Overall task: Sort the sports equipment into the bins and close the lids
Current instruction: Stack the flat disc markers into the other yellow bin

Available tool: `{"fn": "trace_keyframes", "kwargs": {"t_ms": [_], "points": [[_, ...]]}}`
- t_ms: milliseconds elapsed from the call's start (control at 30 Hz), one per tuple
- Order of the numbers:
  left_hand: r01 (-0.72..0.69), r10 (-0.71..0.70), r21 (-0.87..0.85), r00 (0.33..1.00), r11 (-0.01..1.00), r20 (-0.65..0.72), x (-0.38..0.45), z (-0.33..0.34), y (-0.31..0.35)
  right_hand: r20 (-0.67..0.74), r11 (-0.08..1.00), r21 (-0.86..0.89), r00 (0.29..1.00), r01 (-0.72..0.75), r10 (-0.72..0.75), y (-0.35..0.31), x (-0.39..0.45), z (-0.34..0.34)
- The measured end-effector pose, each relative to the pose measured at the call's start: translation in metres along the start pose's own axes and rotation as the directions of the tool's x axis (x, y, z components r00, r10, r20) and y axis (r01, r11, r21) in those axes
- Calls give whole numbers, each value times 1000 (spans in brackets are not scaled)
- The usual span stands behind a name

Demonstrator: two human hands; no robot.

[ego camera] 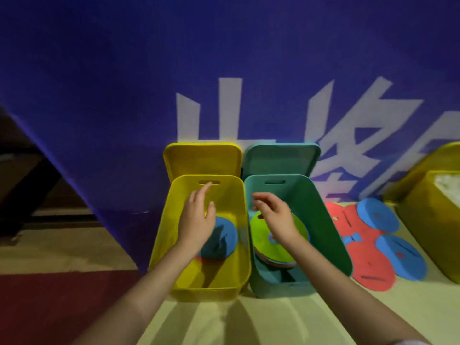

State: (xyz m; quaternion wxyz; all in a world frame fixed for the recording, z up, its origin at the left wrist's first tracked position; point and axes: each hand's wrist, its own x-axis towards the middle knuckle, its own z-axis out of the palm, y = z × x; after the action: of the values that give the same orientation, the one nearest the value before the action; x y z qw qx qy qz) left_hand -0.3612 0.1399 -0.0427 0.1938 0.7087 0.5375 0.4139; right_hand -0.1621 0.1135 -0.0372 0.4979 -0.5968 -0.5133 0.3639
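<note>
Two open bins stand side by side on the floor: a yellow bin (pixel 164 245) on the left and a teal bin (pixel 328 235) on the right. A yellow lid (pixel 201 158) and a teal lid (pixel 281 158) lean against the banner behind them. My left hand (pixel 196 220) hovers over the yellow bin with relaxed fingers, above a blue foam disc (pixel 224 242) lying inside. My right hand (pixel 273 217) hangs over the teal bin with loosely curled fingers, holding nothing, above a green disc (pixel 261 235) that tops a stack.
Red discs (pixel 366 267) and blue discs (pixel 378 215) lie loose on the floor to the right of the teal bin. A larger yellow container (pixel 423 220) stands at the far right. A blue banner (pixel 124 95) hangs behind. Red flooring (pixel 49 307) lies at the lower left.
</note>
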Motion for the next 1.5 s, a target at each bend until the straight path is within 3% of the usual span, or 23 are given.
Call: {"fn": "trace_keyframes", "kwargs": {"t_ms": [133, 267, 433, 600, 800, 1067, 1200, 1333, 1500], "points": [[-13, 67, -221, 969, 975, 239, -13, 61, 71, -206, 992, 44, 971, -115, 122, 17, -23, -85], [-29, 121, -233, 912, 972, 391, -31, 120, 121, -329, 976, 74, 919, -203, 216, 41, -49, -149], [7, 146, -286, 848, 958, 510, -52, 187, 180, -384, 949, 99, 869, -299, 313, 73, -76, -229], [79, 96, -295, 839, 952, 536, -55, 242, 224, -380, 881, 66, 804, -469, 457, 129, -72, -317], [131, -9, -182, 835, 974, 551, -55, 305, 242, -342, 763, -12, 720, -646, 604, 205, -52, -397], [238, -235, 75, 768, 968, 596, -61, 384, 221, -248, 728, -267, 775, -631, 581, 225, -21, -440], [243, -345, 246, 715, 938, 608, -65, 422, 203, -191, 664, -395, 764, -635, 617, 251, 1, -452], [208, -419, 391, 686, 896, 595, -64, 450, 188, -263, 483, -595, 724, -642, 638, 299, 16, -456], [135, -460, 520, 681, 844, 570, -70, 478, 178, -336, 333, -762, 779, -555, 529, 304, 16, -437]]}}
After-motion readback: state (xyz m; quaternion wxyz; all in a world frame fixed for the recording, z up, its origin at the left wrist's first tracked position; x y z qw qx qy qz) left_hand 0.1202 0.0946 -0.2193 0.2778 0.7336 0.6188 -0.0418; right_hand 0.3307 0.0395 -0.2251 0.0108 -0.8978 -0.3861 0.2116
